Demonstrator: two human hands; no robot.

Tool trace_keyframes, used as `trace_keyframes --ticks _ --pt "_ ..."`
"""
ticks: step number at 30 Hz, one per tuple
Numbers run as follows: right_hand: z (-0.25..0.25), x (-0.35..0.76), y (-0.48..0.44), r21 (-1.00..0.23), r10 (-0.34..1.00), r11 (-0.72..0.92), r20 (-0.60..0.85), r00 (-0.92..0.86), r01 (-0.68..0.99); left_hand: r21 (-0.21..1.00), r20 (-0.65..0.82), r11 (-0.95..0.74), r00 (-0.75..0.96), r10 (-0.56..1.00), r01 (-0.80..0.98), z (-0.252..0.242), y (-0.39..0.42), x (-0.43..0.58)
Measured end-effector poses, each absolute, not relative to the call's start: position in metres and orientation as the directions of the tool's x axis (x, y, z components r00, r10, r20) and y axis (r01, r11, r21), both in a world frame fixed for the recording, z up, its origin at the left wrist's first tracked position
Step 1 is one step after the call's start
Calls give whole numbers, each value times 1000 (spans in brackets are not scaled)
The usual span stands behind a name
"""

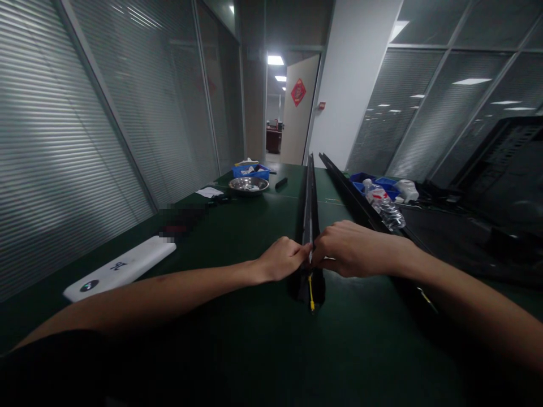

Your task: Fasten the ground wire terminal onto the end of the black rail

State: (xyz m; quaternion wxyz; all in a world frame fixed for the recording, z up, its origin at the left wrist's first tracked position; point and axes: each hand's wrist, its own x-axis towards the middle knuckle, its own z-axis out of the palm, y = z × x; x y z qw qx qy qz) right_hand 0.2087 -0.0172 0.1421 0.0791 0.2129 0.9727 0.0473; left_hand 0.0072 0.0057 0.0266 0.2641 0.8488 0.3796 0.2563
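A long, narrow black rail lies lengthwise on the green table, running away from me. Both hands meet at its near end. My left hand is closed, thumb and fingers pressed against the rail's left side. From the right, my right hand is closed in a pinch over the same spot. A small pale bit shows between the fingertips, too hidden to name. Just below the hands, a short yellow cable hangs out of the rail's end. A second black rail lies to the right, partly behind my right forearm.
On the green table, a white case lies at left. Farther back are a metal bowl, a blue bin and a small black object. Plastic bottles, blue trays and a large dark screen stand at right.
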Motion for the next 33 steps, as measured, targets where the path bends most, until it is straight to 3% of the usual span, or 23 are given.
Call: trace_keyframes --ticks 13,33 --pt "137 208 -18 176 472 878 -158 -868 445 659 227 -575 601 766 484 25 7 6" --pt "138 212 -15 116 413 909 -139 -900 400 670 192 -534 575 796 516 31 0 7"
